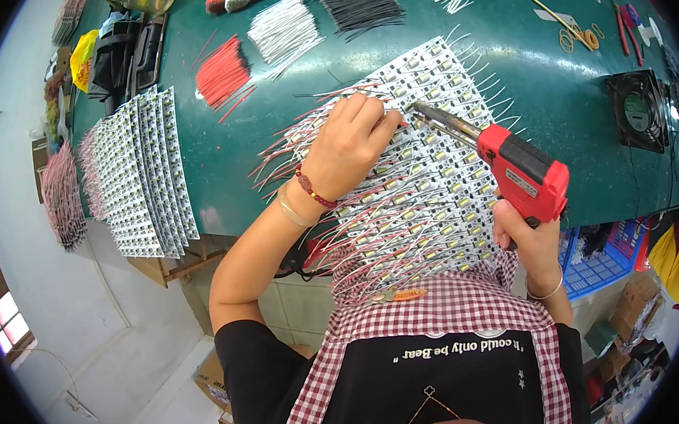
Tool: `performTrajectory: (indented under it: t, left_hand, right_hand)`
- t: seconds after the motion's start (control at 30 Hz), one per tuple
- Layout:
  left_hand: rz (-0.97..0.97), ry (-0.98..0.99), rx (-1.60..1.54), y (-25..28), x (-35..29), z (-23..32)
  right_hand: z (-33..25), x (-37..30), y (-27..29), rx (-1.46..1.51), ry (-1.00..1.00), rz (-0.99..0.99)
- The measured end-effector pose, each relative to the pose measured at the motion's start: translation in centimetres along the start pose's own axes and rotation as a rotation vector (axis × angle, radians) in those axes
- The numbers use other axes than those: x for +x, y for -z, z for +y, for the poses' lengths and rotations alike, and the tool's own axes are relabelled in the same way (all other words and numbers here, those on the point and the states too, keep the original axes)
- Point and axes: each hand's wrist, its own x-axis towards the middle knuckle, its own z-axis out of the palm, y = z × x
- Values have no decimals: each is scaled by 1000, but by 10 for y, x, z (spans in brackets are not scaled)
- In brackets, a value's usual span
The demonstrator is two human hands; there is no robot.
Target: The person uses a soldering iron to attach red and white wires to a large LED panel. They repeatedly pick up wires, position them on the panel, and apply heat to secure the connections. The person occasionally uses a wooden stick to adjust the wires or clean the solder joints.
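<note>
The likeliest mishap, I judge, is a burn: the metal tip (418, 107) of the soldering gun (522, 173) sits just beside the left hand (352, 138), so a small slip of either hand could bring it onto the fingers. It might also scorch neighbouring insulation, since thin wires (276, 156) crowd the LED board panel (434, 69), and a wire shifting during soldering could leave a weak joint or a bridge between pads. The right hand (528, 239) is wrapped around the gun's handle; the left has its fingers drawn together, but their pads are hidden, so I cannot tell whether they pinch a wire. The panel lies beneath the left fingertips and the tip, spreading beyond both and back toward the checked apron (427, 305), with wires fanning out past the left wrist.
</note>
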Motion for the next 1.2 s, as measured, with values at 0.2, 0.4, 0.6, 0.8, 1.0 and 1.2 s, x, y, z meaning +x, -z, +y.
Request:
performTrajectory:
  t: [0.2, 0.4, 0.6, 0.8, 1.0, 1.2]
  left_hand:
    - [11, -1, -10, 0, 0, 0]
    - [7, -5, 9, -1, 0, 0]
    - [-14, -13, 50, 1, 2, 1]
    - [-2, -5, 29, 1, -1, 0]
    - [3, 11, -10, -2, -2, -1]
    - [23, 28, -41, -2, -1, -2]
  right_hand:
    - [-1, 1, -3, -31, -13, 1]
    - [-2, -1, -5, -54, -17, 12]
    - [-9, -3, -5, -4, 13, 16]
    - [-5, -3, -3, 1, 27, -7]
    - [-4, -3, -4, 13, -7, 0]
    - [-3, -3, -5, -20, -9, 2]
